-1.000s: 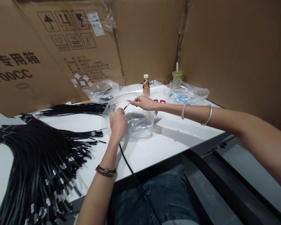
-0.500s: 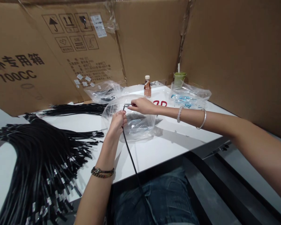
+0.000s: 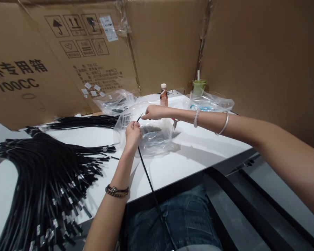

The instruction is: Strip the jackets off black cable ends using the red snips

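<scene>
My left hand (image 3: pixel 133 131) is closed round a thin black cable (image 3: pixel 146 170) near its upper end. The cable hangs down past the table edge to my lap. Just above the left fist, the cable's short end (image 3: pixel 139 118) points up and right to a thin greyish tip. My right hand (image 3: pixel 154 112) is closed at that tip, palm down. Its fingers hide whatever they grip, and no tool shows clearly there. Behind both hands a clear plastic bag (image 3: pixel 157 148) with grey contents lies on the white table (image 3: pixel 196 157). A red and metal item (image 3: pixel 174 122) shows partly below my right forearm.
A large bundle of black cables (image 3: pixel 49 167) covers the left side, with another bundle (image 3: pixel 89 121) behind it. Farther back are a clear bag (image 3: pixel 116 101), a bottle (image 3: pixel 163 96), a green cup (image 3: pixel 199 87) and a bag with blue contents (image 3: pixel 210 104). Cardboard (image 3: pixel 164 45) walls the back.
Metal jaws of a small hand tool showed at my right fingers before; now they are not plainly visible. The cable's end tilts more to the right. My right forearm has risen slightly.
</scene>
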Motion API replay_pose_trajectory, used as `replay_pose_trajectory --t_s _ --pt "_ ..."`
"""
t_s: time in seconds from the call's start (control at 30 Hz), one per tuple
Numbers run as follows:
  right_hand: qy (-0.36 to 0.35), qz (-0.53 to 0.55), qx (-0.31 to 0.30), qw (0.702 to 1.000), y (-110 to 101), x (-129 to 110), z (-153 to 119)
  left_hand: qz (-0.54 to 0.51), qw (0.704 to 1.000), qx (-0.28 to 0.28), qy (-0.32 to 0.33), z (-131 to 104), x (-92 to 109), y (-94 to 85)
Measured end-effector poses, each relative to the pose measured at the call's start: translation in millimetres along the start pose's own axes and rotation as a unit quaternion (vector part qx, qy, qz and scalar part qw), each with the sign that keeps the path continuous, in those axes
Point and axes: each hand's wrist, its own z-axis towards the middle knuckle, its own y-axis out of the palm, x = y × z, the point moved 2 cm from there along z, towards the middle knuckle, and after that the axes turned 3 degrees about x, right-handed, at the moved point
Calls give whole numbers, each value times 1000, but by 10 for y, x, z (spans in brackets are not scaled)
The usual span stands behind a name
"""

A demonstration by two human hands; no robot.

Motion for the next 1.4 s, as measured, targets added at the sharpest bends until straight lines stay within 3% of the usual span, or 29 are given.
replay_pose_trajectory --t_s 0.17,0.33,0.67,0.83,1.13,1.4 --pt "9 4 4 1000 15 2 7 -2 1000 2 -4 9 -25 11" --pt "4 -9 65 998 66 61 74 -24 999 -17 -37 23 -39 4" --pt "-101 -26 128 986 191 165 -78 -78 985 -95 -122 12 132 -90" --pt "-79 -29 92 992 191 137 -33 -62 987 -95 -117 6 74 -55" --pt "3 -5 -54 999 -43 80 64 1 997 -66 -39 -46 -44 20" --pt "41 9 -43 998 34 92 95 60 997 -56 1 -39 -62 34"
